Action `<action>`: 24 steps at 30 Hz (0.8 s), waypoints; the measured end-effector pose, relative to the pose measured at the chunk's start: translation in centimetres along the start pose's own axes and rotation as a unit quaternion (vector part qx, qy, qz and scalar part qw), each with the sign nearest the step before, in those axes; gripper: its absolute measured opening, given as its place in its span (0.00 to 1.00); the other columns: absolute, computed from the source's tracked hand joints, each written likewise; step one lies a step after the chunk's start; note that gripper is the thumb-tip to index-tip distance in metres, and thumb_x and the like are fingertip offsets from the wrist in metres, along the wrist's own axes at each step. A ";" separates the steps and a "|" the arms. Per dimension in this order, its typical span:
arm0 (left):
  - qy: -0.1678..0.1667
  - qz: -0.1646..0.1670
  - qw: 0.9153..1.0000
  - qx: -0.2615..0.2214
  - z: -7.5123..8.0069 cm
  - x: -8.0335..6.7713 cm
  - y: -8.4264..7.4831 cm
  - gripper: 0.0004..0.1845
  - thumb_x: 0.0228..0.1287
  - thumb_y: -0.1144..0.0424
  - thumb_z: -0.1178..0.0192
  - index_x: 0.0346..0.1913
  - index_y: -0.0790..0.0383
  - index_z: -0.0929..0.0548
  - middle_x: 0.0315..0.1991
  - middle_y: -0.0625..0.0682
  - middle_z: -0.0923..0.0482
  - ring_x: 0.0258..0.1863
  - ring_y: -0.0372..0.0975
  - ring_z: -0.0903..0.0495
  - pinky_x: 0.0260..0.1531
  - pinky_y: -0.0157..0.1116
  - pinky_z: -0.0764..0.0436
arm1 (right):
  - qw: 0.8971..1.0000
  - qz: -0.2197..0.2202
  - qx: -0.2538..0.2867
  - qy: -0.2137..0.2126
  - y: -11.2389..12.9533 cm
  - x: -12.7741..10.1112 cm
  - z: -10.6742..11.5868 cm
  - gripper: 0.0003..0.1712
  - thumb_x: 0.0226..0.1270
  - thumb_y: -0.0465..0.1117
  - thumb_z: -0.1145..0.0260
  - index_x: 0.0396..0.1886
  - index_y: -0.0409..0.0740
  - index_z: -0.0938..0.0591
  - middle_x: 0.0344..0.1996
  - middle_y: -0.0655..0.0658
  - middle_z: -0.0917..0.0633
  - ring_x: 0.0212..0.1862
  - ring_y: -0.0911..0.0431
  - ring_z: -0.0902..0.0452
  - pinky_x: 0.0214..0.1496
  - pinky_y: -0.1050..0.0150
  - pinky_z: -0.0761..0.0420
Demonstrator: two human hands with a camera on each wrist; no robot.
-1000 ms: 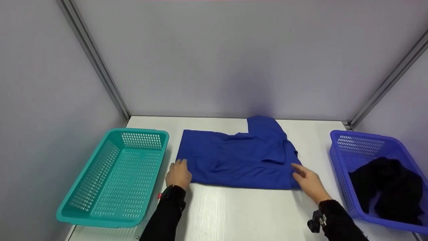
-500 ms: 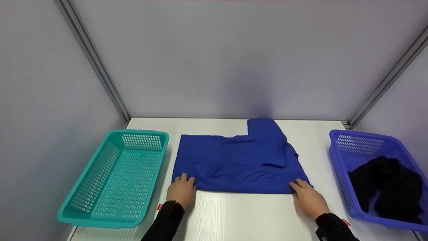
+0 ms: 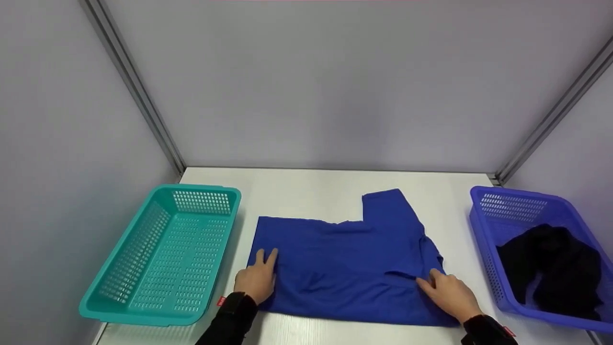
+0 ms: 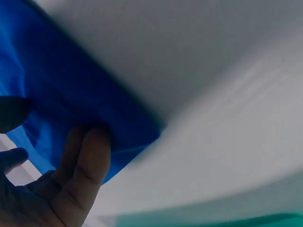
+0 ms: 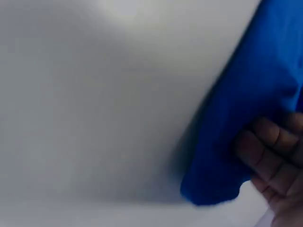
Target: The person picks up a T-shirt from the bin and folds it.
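A blue shirt (image 3: pixel 335 268) lies folded on the white table, longer from side to side, with a sleeve (image 3: pixel 387 207) sticking out at its far right. My left hand (image 3: pixel 256 280) rests on the shirt's left end, two fingers spread forward over the cloth. In the left wrist view, its fingertips (image 4: pixel 94 146) touch the fabric near a corner. At the right end, my right hand (image 3: pixel 450 293) lies on the cloth beside a small fold. In the right wrist view, its fingers (image 5: pixel 267 146) press on the shirt close to its edge.
To the left stands a teal perforated basket (image 3: pixel 230 230) with nothing in it. A purple basket (image 3: pixel 483 230) on the right holds a black cloth item (image 3: pixel 550 268). Grey panels (image 3: pixel 335 96) enclose the white table (image 3: pixel 297 191) at the back and sides.
The shirt has slid toward me, its near edge now closer to the table's front. Both hands first came back to its near corners and now lie further in on the cloth.
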State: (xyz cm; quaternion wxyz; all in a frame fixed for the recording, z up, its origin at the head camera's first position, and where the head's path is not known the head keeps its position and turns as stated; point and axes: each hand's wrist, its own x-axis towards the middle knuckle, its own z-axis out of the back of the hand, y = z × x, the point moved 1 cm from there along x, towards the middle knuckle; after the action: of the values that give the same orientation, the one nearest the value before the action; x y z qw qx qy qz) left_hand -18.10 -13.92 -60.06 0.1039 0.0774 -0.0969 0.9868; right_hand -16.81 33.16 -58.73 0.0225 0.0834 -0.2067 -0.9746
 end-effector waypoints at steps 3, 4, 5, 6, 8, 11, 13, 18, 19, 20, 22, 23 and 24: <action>0.003 0.013 1.000 -0.027 -0.1 0.7 0.0 0.30 0.65 0.63 0.32 0.69 0.60 0.25 0.55 0.64 0.24 0.22 0.47 0.23 0.17 0.45 0.23 | 0.983 -0.117 0.141 0.025 0.3 0.3 0.4 0.31 0.73 0.64 0.40 0.34 0.38 0.24 0.17 0.44 0.21 0.13 0.54 0.23 0.19 0.61 0.24; 0.006 0.017 0.999 -0.037 -0.1 0.9 0.0 0.27 0.65 0.63 0.31 0.66 0.61 0.23 0.52 0.63 0.24 0.26 0.49 0.21 0.21 0.47 0.21 | 0.972 -0.146 0.182 0.033 0.5 0.5 0.4 0.33 0.73 0.66 0.41 0.37 0.36 0.24 0.18 0.41 0.19 0.13 0.53 0.22 0.18 0.61 0.23; 0.008 0.022 0.999 -0.047 0.0 1.2 0.0 0.24 0.64 0.64 0.31 0.63 0.63 0.21 0.49 0.63 0.23 0.30 0.51 0.20 0.24 0.48 0.19 | 0.962 -0.164 0.216 0.038 0.7 0.6 0.3 0.34 0.73 0.66 0.41 0.40 0.35 0.24 0.19 0.40 0.19 0.13 0.53 0.21 0.17 0.61 0.22; 0.009 0.027 0.998 -0.055 0.1 1.5 0.1 0.20 0.64 0.65 0.31 0.58 0.64 0.19 0.46 0.62 0.23 0.34 0.53 0.20 0.28 0.50 0.19 | 0.953 -0.174 0.245 0.042 0.9 0.8 0.3 0.35 0.73 0.65 0.40 0.42 0.33 0.25 0.19 0.39 0.18 0.13 0.52 0.21 0.16 0.61 0.22; 0.008 0.038 0.997 -0.067 0.4 1.8 0.1 0.13 0.63 0.65 0.30 0.49 0.66 0.16 0.40 0.61 0.22 0.38 0.55 0.21 0.34 0.52 0.19 | 0.938 -0.191 0.285 0.046 1.3 1.2 0.0 0.30 0.73 0.61 0.37 0.43 0.34 0.27 0.20 0.38 0.19 0.14 0.53 0.21 0.14 0.62 0.23; 0.007 0.056 0.996 -0.073 1.0 1.9 0.5 0.08 0.62 0.66 0.30 0.39 0.67 0.16 0.36 0.59 0.23 0.37 0.54 0.22 0.36 0.53 0.19 | 0.933 -0.189 0.303 0.037 1.9 1.8 -0.6 0.19 0.74 0.50 0.36 0.38 0.37 0.27 0.18 0.40 0.21 0.14 0.54 0.23 0.14 0.65 0.27; 0.015 0.070 0.994 -0.083 1.5 1.8 0.8 0.06 0.64 0.66 0.33 0.38 0.67 0.17 0.35 0.58 0.25 0.34 0.53 0.21 0.33 0.51 0.19 | 0.932 -0.180 0.314 0.023 2.0 2.0 -0.9 0.13 0.74 0.43 0.37 0.35 0.38 0.27 0.16 0.42 0.22 0.14 0.55 0.25 0.15 0.65 0.29; 0.028 0.091 0.990 -0.102 1.8 1.4 1.6 0.05 0.67 0.66 0.39 0.37 0.66 0.20 0.35 0.57 0.24 0.28 0.53 0.18 0.28 0.51 0.19 | 0.884 -0.176 0.432 -0.007 2.0 2.3 -0.6 0.08 0.76 0.36 0.44 0.40 0.33 0.27 0.22 0.41 0.17 0.22 0.52 0.17 0.22 0.62 0.20; 0.026 0.092 0.990 -0.099 1.8 1.4 1.7 0.06 0.67 0.65 0.39 0.37 0.66 0.20 0.35 0.57 0.23 0.28 0.54 0.18 0.29 0.52 0.19 | 0.867 -0.178 0.464 -0.012 2.1 2.4 -0.4 0.10 0.77 0.37 0.46 0.44 0.32 0.28 0.26 0.39 0.16 0.25 0.51 0.14 0.26 0.60 0.16; 0.018 0.091 0.991 -0.099 1.8 1.4 1.8 0.06 0.67 0.64 0.40 0.36 0.65 0.20 0.34 0.57 0.23 0.29 0.54 0.17 0.29 0.52 0.19 | 0.848 -0.181 0.498 -0.020 2.1 2.5 -0.2 0.12 0.77 0.37 0.47 0.48 0.30 0.29 0.31 0.37 0.15 0.29 0.49 0.12 0.31 0.59 0.14; -0.003 0.086 0.991 -0.105 1.8 1.4 2.0 0.06 0.67 0.64 0.39 0.35 0.65 0.20 0.33 0.56 0.21 0.31 0.54 0.18 0.30 0.52 0.19 | 0.810 -0.177 0.558 -0.029 2.2 2.7 0.3 0.16 0.78 0.38 0.50 0.54 0.29 0.33 0.40 0.35 0.15 0.36 0.47 0.11 0.41 0.55 0.12; -0.015 0.081 0.990 -0.113 1.8 1.5 2.1 0.06 0.66 0.64 0.39 0.33 0.64 0.21 0.31 0.56 0.21 0.31 0.53 0.18 0.32 0.52 0.20 | 0.793 -0.173 0.583 -0.034 2.4 2.8 0.5 0.16 0.79 0.39 0.50 0.56 0.30 0.35 0.43 0.35 0.15 0.38 0.46 0.11 0.45 0.53 0.12; -0.027 0.075 0.990 -0.120 1.9 1.6 2.2 0.07 0.66 0.64 0.38 0.32 0.64 0.22 0.29 0.55 0.22 0.31 0.53 0.19 0.34 0.52 0.21 | 0.778 -0.168 0.604 -0.040 2.5 2.9 0.8 0.16 0.80 0.39 0.51 0.56 0.31 0.36 0.44 0.35 0.16 0.39 0.46 0.11 0.48 0.52 0.13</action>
State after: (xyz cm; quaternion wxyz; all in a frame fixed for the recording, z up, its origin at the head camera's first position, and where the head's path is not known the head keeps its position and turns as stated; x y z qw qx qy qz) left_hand -19.88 -16.14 -58.38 0.0352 0.0839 -0.2230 0.9706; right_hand -19.80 30.94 -57.46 -0.2052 0.0745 -0.7362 -0.6407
